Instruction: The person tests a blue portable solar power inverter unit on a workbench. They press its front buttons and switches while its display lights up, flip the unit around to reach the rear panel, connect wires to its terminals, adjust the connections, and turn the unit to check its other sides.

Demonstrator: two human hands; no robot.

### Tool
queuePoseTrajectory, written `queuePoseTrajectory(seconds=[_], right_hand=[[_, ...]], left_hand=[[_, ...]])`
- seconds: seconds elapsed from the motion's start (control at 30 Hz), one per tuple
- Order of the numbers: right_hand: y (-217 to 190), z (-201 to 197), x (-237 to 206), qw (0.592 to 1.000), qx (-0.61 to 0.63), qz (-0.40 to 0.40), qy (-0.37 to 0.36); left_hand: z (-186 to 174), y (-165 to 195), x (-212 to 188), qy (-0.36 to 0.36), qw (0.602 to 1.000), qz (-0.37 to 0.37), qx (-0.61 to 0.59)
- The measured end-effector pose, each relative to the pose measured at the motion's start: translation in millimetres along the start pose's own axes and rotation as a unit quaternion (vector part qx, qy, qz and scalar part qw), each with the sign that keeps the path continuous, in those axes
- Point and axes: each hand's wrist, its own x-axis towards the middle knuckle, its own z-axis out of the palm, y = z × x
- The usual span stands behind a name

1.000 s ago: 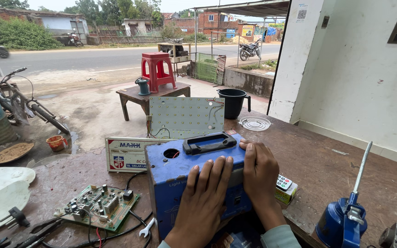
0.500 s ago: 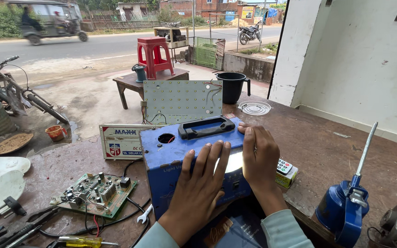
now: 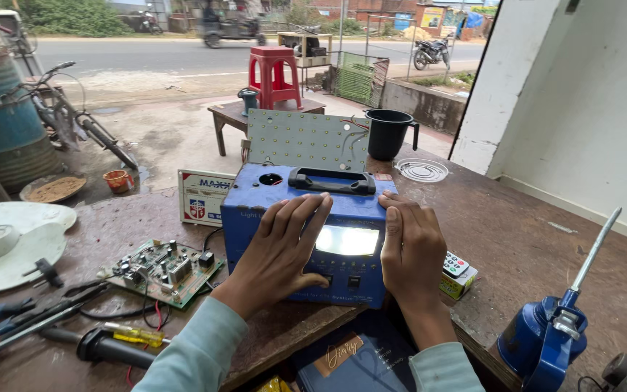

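Outdoors beyond the open shopfront runs a road, and before you lies a worn brown wooden workbench (image 3: 517, 218). On it stands a blue rectangular metal box with a black carry handle (image 3: 306, 210), front face toward you at the bench's near edge. Your left hand (image 3: 284, 243) lies flat and spread on the box's front left, fingers reaching up to the top edge; your right hand (image 3: 411, 247) lies flat on the right end of the front, fingers together and pointing up. Neither hand closes around anything; both only press against the casing.

Compared with a second ago, the white panel between your hands glows more brightly, and your hands have stayed in almost the same places on the face, so the box looks powered and steadied rather than being carried.

To the left of the box lies a green circuit board with wires (image 3: 161, 268), and nearer you a yellow-handled screwdriver (image 3: 128, 335). A small remote with coloured buttons (image 3: 457, 267) sits just beside your right hand. Behind the box leans a pale perforated panel (image 3: 306, 141), with a black plastic bucket (image 3: 388, 134) to its right. A blue bench vice (image 3: 546, 341) stands at the bench's right.
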Motion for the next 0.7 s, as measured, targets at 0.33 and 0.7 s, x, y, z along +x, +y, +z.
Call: queuePoseTrajectory(seconds=[0.33, 0.7], right_hand=[[-8.7, 2.7, -2.7, 0.999, -0.023, 0.002, 0.038], [-19.9, 10.1, 2.4, 0.994, -0.061, 0.066, 0.06]], left_hand=[[-2.8, 16.4, -16.2, 0.059, 0.993, -0.103, 0.003], [-8.8, 25.9, -18.2, 0.084, 0.988, -0.127, -0.016]])
